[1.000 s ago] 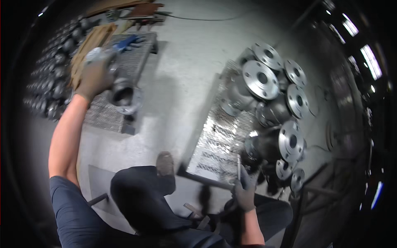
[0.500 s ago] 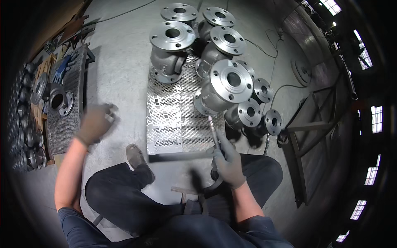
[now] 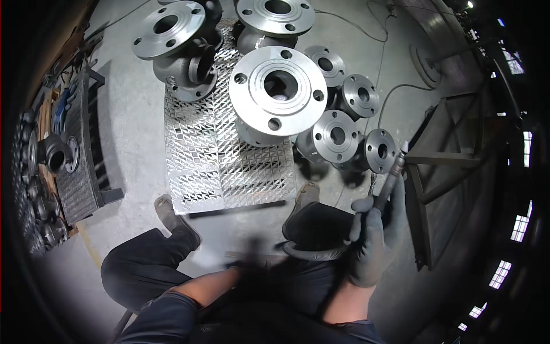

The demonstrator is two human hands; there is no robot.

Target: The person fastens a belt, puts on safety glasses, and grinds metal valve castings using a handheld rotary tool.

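Observation:
My gloved right hand (image 3: 371, 246), at the lower right, grips a slim die grinder (image 3: 388, 182) with a pale tip. The tool points up and away, beside a small flanged valve body (image 3: 380, 150). A grey corrugated hose (image 3: 315, 252) runs behind that hand, over my right leg. My left forearm (image 3: 211, 286) crosses toward my lap; the hand at its end is lost in dark blur, so its fingers do not show. In front of me a large flanged valve body (image 3: 252, 86) stands on the silvery patterned plate (image 3: 195, 183), its round flange facing up, touched by neither hand.
More flanged bodies stand at the far left (image 3: 169, 28) and far middle (image 3: 278, 20) of the plate. Several smaller ones (image 3: 335, 136) cluster on its right. A dark metal frame (image 3: 441, 157) stands right. At left, a low bench (image 3: 86, 178) stands near stacked castings (image 3: 48, 218).
My right hand has swung right with the die grinder, away from the nearest valve body. My left hand has dropped from the left side toward my lap. The view has shifted closer to the valve bodies.

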